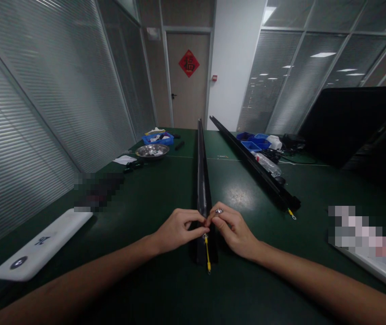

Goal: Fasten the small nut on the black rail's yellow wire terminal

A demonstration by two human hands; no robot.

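Note:
A long black channel-shaped rail (201, 171) runs away from me along the green table. Both hands meet over its near end. My left hand (179, 231) is closed, thumb and index finger pinched just above the rail. My right hand (236, 231), with a silver ring on one finger, is closed too, its fingertips against the left ones. What they pinch is hidden. Right below the fingertips, a short yellow wire (208, 255) with ring terminals lies along the rail. Its upper terminal is by my left thumb, its lower one at the rail's near end.
A second black rail (254, 164) lies diagonally at right, with a yellow terminal lead (291, 214). Blue bins (259, 143) and a plastic bottle (268, 165) sit behind it. At left are a metal bowl (152, 151), a blue basket (166, 139) and a white device (46, 243).

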